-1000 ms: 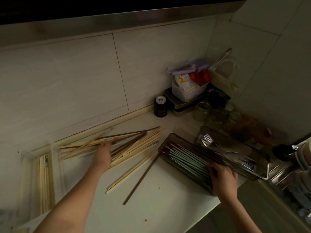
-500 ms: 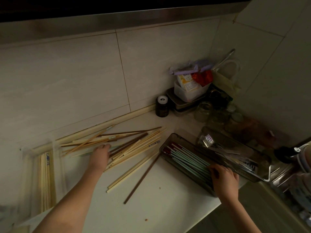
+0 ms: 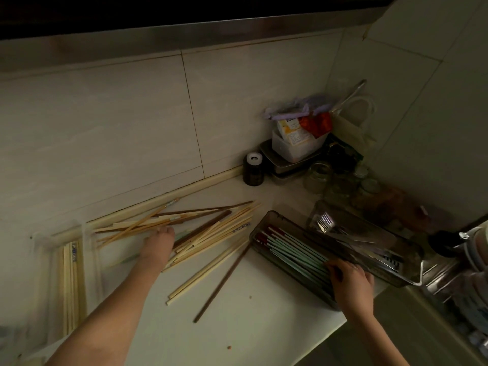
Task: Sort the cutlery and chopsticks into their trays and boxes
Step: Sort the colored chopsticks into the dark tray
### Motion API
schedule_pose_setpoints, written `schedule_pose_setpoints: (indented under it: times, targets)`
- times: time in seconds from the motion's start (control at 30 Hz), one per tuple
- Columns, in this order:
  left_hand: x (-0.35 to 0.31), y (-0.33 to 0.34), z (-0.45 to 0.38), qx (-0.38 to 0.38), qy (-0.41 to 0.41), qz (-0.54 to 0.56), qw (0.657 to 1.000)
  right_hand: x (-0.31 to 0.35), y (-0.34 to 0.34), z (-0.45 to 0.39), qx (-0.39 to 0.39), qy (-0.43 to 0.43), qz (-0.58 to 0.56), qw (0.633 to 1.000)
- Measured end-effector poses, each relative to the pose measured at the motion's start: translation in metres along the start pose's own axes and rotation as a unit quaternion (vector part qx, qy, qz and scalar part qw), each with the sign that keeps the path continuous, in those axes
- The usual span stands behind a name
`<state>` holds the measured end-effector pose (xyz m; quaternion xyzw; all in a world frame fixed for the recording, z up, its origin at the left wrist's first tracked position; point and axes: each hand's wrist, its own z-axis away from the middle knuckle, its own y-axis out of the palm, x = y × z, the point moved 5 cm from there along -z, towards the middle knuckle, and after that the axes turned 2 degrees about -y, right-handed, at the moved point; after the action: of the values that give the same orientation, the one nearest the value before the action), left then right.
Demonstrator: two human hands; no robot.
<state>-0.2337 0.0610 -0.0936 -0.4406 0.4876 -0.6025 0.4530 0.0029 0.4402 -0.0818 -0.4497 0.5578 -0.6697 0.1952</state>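
Observation:
Several loose wooden chopsticks (image 3: 211, 228), pale and dark brown, lie scattered on the white counter. My left hand (image 3: 158, 245) rests on the pile's left part, fingertips touching the sticks; its grip is hidden. A clear box (image 3: 39, 260) at the far left holds pale chopsticks (image 3: 70, 286). A dark tray (image 3: 260, 220) to the right holds pale green chopsticks with red ends (image 3: 293, 249). My right hand (image 3: 350, 282) sits at that tray's near end, fingers curled over the green chopsticks. Behind it, a second tray (image 3: 412, 270) holds forks (image 3: 324, 222) and other metal cutlery.
A black jar (image 3: 254, 169), stacked containers with packets (image 3: 295, 143) and glass jars (image 3: 340, 186) crowd the tiled corner. A dish rack with crockery (image 3: 470, 254) stands at the far right. The counter's front edge (image 3: 330, 336) runs just below my right wrist.
Almost nothing differs. My left hand has shifted slightly on the chopstick pile; my right hand has stayed at the near end of the tray.

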Motion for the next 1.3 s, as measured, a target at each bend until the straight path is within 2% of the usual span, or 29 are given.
schedule_pose_setpoints:
  times: [0.07, 0.17, 0.4, 0.47, 0.53, 0.63, 0.7, 0.77, 0.83, 0.93, 1.03, 1.17, 1.23, 1.3]
  targets:
    - [-0.003, -0.002, -0.002, 0.003, 0.024, -0.056, 0.998, 0.0, 0.0, 0.0, -0.001, -0.001, -0.002, 1.0]
    - [-0.002, -0.005, -0.001, 0.001, 0.035, -0.082, 0.996, 0.0, -0.001, 0.0, -0.006, 0.0, -0.008, 1.0]
    - [-0.023, -0.036, 0.022, -0.096, 0.068, -0.085, 0.989, 0.006, -0.007, 0.003, -0.01, 0.009, -0.018, 1.0]
    - [-0.046, -0.051, 0.026, -0.147, 0.131, -0.059, 0.979, 0.019, -0.014, 0.006, -0.045, -0.006, -0.035, 0.998]
    - [-0.081, -0.067, 0.038, -0.165, 0.21, -0.04, 0.963, 0.044, -0.017, 0.008, -0.061, -0.054, -0.082, 0.993]
    - [-0.137, -0.077, 0.056, -0.161, 0.32, 0.029, 0.933, 0.095, -0.021, 0.009, -0.043, -0.18, -0.138, 0.973]
    - [-0.173, -0.082, 0.073, -0.18, 0.398, 0.061, 0.898, 0.117, -0.022, 0.007, -0.03, -0.236, -0.147, 0.96]
    - [-0.195, -0.088, 0.085, -0.206, 0.421, 0.071, 0.88, 0.121, -0.021, 0.002, -0.018, -0.235, -0.16, 0.959]
    - [-0.206, -0.089, 0.087, -0.2, 0.432, 0.088, 0.875, 0.112, -0.023, -0.005, -0.019, -0.203, -0.198, 0.959]
    - [-0.199, -0.082, 0.072, -0.172, 0.393, 0.088, 0.899, 0.083, -0.027, -0.012, -0.038, -0.152, -0.204, 0.966]
    - [-0.169, -0.062, 0.051, -0.094, 0.318, 0.069, 0.941, 0.043, -0.029, -0.011, -0.055, -0.106, -0.141, 0.983]
    - [-0.118, -0.033, 0.031, -0.069, 0.214, 0.037, 0.974, 0.013, -0.017, -0.004, 0.018, -0.038, 0.004, 0.999]
    - [-0.095, -0.02, 0.021, -0.049, 0.145, 0.045, 0.987, 0.014, -0.012, 0.001, 0.039, -0.025, 0.011, 0.999]
    - [-0.074, -0.009, 0.01, 0.008, 0.092, 0.056, 0.994, 0.019, -0.007, 0.005, 0.053, -0.033, 0.018, 0.998]
